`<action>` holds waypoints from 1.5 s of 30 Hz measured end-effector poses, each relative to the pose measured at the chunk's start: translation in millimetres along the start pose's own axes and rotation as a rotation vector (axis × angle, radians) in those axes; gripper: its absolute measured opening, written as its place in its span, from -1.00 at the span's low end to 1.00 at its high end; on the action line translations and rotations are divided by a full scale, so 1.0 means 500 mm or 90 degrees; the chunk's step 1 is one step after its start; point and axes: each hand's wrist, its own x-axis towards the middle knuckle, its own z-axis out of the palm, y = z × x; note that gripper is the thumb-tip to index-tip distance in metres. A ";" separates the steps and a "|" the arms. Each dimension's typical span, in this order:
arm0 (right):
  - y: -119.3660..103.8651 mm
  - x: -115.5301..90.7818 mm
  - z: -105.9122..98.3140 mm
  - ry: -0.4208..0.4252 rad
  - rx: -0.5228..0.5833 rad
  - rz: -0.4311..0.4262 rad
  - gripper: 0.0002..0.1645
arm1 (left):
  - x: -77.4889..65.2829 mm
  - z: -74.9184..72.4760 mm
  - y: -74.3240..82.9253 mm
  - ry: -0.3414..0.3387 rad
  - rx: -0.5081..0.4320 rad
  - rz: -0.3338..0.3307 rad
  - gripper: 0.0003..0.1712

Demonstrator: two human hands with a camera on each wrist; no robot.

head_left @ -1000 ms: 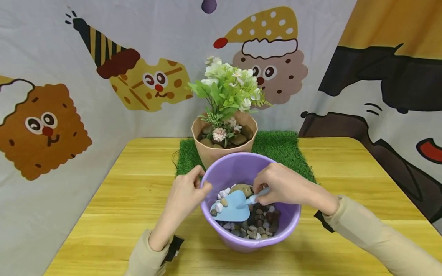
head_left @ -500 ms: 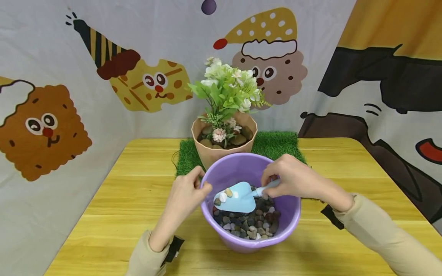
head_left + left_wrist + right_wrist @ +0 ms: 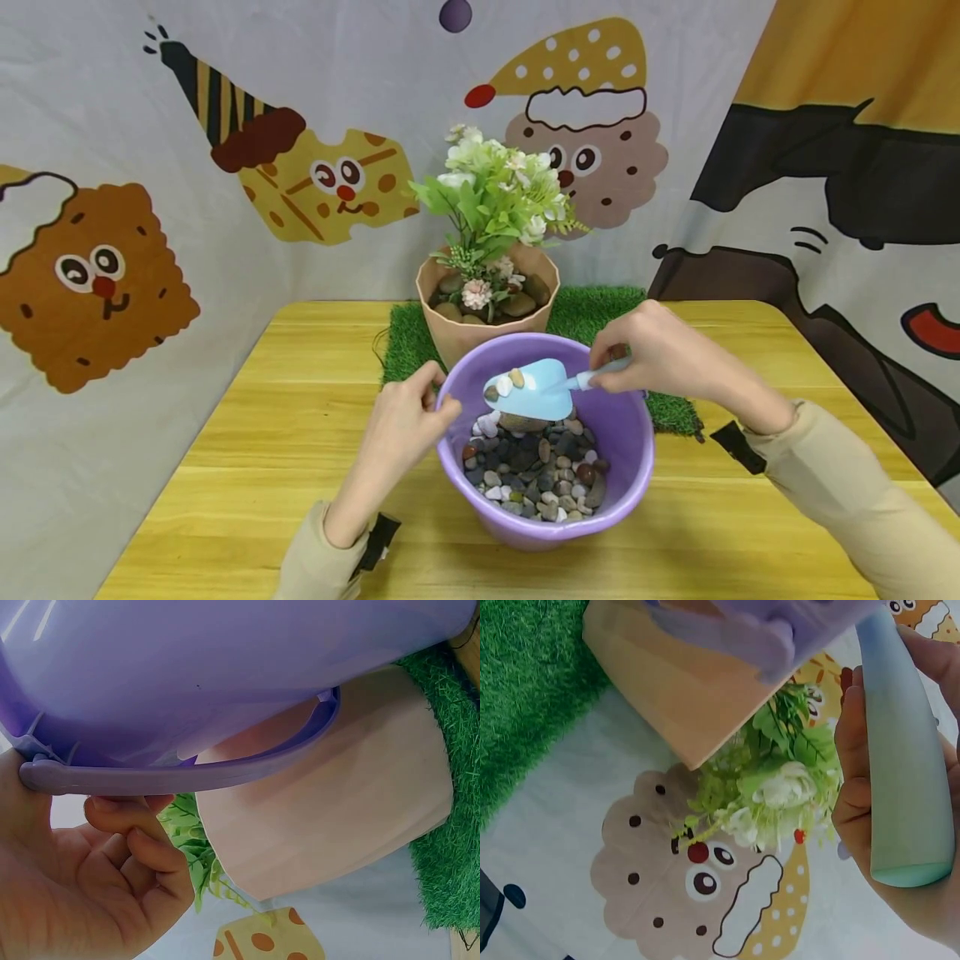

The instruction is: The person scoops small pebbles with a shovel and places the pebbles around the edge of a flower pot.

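A purple bucket [image 3: 517, 536] stands on the table, its bottom covered with mixed pebbles [image 3: 543, 479]. My left hand [image 3: 397, 425] holds the bucket's left rim; in the left wrist view its fingers curl close under the bucket's handle [image 3: 202, 777]. With my right hand [image 3: 652, 350] I grip a light-blue hand trowel [image 3: 551, 404] by its handle [image 3: 909, 765]. The blade is over the pebbles, inside the bucket's outline, pointing left. A few small stones [image 3: 504, 387], white, tan and dark, lie near its tip. A larger stone [image 3: 522, 423] shows partly beneath the blade.
Behind the bucket, a peach flowerpot [image 3: 457, 333] with white flowers [image 3: 510, 183] and brown stones stands on a green turf mat [image 3: 600, 312]. The yellow wooden table [image 3: 300, 417] extends to both sides. A cartoon-printed cloth [image 3: 360, 67] hangs at the back.
My right hand has lifted the trowel up and to the right, away from the pebbles, with the small stones riding on it. The left hand stays at the rim.
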 end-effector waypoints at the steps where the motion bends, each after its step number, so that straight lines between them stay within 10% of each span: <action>1: 0.002 0.001 -0.004 -0.001 -0.004 0.005 -0.90 | 0.000 0.000 0.000 0.001 0.000 0.001 -0.93; 33: 0.041 0.123 -0.073 0.004 -0.177 0.178 -0.89 | -0.001 0.002 0.001 -0.003 -0.006 -0.002 -0.92; 45: 0.043 0.155 -0.063 0.009 -0.289 0.150 -0.80 | 0.000 0.002 -0.001 0.003 -0.003 0.003 -0.91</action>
